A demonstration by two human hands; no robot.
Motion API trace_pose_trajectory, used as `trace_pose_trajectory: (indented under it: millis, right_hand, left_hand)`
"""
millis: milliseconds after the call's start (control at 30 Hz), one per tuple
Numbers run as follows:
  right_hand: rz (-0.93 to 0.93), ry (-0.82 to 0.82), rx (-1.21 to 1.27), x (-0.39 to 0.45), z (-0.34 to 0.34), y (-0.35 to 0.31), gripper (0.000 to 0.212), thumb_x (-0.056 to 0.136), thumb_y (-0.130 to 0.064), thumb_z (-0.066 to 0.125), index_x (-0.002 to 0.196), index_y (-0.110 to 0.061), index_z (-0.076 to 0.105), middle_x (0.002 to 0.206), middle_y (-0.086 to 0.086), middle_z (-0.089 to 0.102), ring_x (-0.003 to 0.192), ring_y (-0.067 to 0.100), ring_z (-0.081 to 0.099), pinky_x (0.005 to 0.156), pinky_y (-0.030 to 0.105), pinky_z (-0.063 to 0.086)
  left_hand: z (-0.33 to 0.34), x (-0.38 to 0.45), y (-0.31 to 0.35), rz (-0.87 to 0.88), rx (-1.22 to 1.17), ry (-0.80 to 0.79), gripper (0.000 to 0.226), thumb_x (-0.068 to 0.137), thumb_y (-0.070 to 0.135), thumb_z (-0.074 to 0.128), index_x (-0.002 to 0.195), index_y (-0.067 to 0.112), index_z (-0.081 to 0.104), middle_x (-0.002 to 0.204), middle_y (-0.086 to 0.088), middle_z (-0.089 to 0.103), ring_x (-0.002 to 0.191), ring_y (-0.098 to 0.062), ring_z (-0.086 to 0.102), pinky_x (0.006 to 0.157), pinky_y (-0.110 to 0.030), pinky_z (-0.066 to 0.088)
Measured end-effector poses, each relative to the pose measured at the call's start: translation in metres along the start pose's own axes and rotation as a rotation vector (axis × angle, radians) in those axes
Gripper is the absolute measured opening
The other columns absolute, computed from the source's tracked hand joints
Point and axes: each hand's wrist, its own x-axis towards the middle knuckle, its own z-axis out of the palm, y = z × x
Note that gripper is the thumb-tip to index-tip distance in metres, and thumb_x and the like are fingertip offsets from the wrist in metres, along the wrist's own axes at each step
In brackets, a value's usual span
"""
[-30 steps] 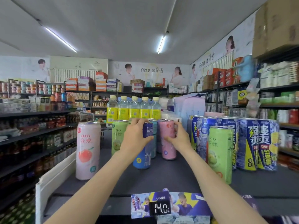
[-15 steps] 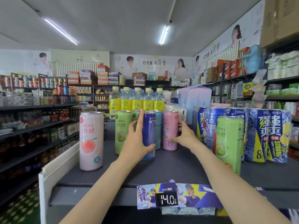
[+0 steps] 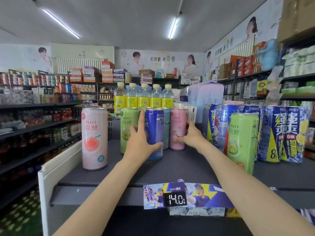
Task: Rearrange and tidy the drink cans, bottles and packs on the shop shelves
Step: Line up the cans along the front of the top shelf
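Note:
On the dark top shelf [image 3: 170, 169] stand tall drink cans. My left hand [image 3: 142, 142] grips the blue can [image 3: 156, 132] at its lower left, index finger pointing up along its side. Right of it, past a teal can [image 3: 167, 128], my right hand [image 3: 191, 134] holds the pink can [image 3: 177, 123] from its right side. A green can [image 3: 128, 123] stands just left of my left hand. A peach-print pink can [image 3: 95, 137] stands apart at the left. A second green can [image 3: 242, 142] stands near the front right.
Several blue and yellow cans [image 3: 279, 133] crowd the right of the shelf. Yellow-labelled bottles [image 3: 144, 97] line the back beside a pale pack [image 3: 204, 97]. A white end panel [image 3: 56, 167] bounds the shelf's left. A 14.0 price tag [image 3: 175, 199] hangs on the front edge.
The blue can was tilted in my left hand a second ago; it now stands upright on the shelf, with my index finger raised. My right hand has slid to the pink can's right side.

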Motion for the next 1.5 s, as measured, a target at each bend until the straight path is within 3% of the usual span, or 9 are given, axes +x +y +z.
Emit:
trace_pose_trajectory:
  millis: [467,633,800,900,1033,1267,1333,1400,1500]
  right_hand:
    - [-0.004,-0.101,0.067,-0.001,-0.003,0.005,0.079,0.075,-0.001,0.072,0.139,-0.014,0.027,0.13,0.011,0.053,0.117,0.025,0.052,0.104,0.044,0.041]
    - [-0.181,0.055,0.007,-0.009,-0.014,-0.018,0.084,0.073,-0.009,0.077,0.14,-0.013,0.027,0.136,0.009,0.047,0.121,0.024,0.049,0.09,0.021,0.043]
    - [-0.366,0.237,0.117,-0.018,-0.028,-0.041,0.045,0.082,-0.023,0.07,0.123,-0.019,0.053,0.121,0.001,0.05,0.11,0.009,0.047,0.091,0.017,0.035]
    - [-0.356,0.169,0.275,-0.021,-0.029,-0.047,0.025,0.082,-0.027,0.069,0.105,-0.021,0.062,0.107,-0.003,0.06,0.1,0.01,0.057,0.08,0.015,0.043]
    - [-0.408,0.089,0.143,-0.022,-0.029,-0.045,0.042,0.073,-0.022,0.079,0.105,-0.02,0.053,0.099,-0.009,0.055,0.083,0.0,0.055,0.064,0.003,0.042]
    - [-0.325,-0.004,0.205,-0.014,-0.039,-0.031,0.042,0.075,-0.008,0.073,0.106,-0.027,0.053,0.107,-0.01,0.055,0.098,0.016,0.059,0.085,0.029,0.05]
    - [-0.331,-0.013,0.196,-0.015,-0.039,-0.032,0.043,0.076,-0.008,0.072,0.109,-0.025,0.051,0.107,-0.009,0.054,0.096,0.016,0.057,0.082,0.026,0.049]
    - [-0.345,0.003,0.118,-0.016,-0.035,-0.033,0.051,0.073,-0.015,0.077,0.112,-0.025,0.046,0.108,-0.007,0.05,0.092,0.012,0.054,0.075,0.019,0.045]
    - [-0.388,0.051,-0.021,-0.017,-0.029,-0.033,0.064,0.067,-0.021,0.082,0.116,-0.025,0.042,0.114,0.0,0.047,0.094,0.014,0.051,0.074,0.02,0.04]
  left_hand:
    - [-0.002,0.002,-0.006,-0.009,-0.007,-0.015,0.105,0.071,0.029,0.078,0.147,0.025,0.006,0.135,-0.004,0.049,0.116,-0.024,0.052,0.093,-0.039,0.046]
    - [-0.005,0.001,-0.005,-0.01,-0.053,-0.17,0.114,0.072,0.013,0.076,0.147,0.026,-0.008,0.131,-0.004,0.051,0.106,-0.015,0.055,0.087,-0.027,0.044]
    - [0.001,0.007,-0.001,-0.025,-0.109,-0.269,0.119,0.071,0.011,0.078,0.146,0.032,-0.012,0.114,0.002,0.056,0.097,-0.016,0.059,0.091,-0.028,0.047]
    - [0.016,0.013,0.009,-0.002,-0.029,-0.267,0.121,0.069,0.021,0.08,0.145,0.034,-0.014,0.108,-0.002,0.059,0.09,-0.018,0.059,0.086,-0.03,0.048]
    - [0.043,0.019,0.027,0.021,0.155,-0.215,0.125,0.07,0.031,0.078,0.145,0.022,-0.022,0.118,-0.014,0.051,0.104,-0.029,0.057,0.089,-0.035,0.044]
    - [0.038,0.015,0.011,0.086,-0.127,-0.3,0.106,0.075,0.018,0.074,0.145,0.039,-0.003,0.106,-0.005,0.054,0.084,-0.02,0.06,0.084,-0.029,0.049]
    - [0.027,0.014,0.019,0.151,-0.113,-0.132,0.087,0.079,0.011,0.067,0.145,0.033,0.015,0.107,-0.002,0.053,0.088,-0.016,0.059,0.08,-0.023,0.046]
    - [0.013,0.016,0.023,0.2,-0.011,0.21,0.072,0.08,0.009,0.062,0.142,0.026,0.03,0.113,-0.003,0.053,0.101,-0.019,0.053,0.086,-0.028,0.042]
    - [-0.004,0.019,0.019,0.033,0.07,0.545,0.071,0.081,0.007,0.059,0.144,0.02,0.027,0.135,-0.014,0.038,0.122,-0.033,0.034,0.101,-0.044,0.029]
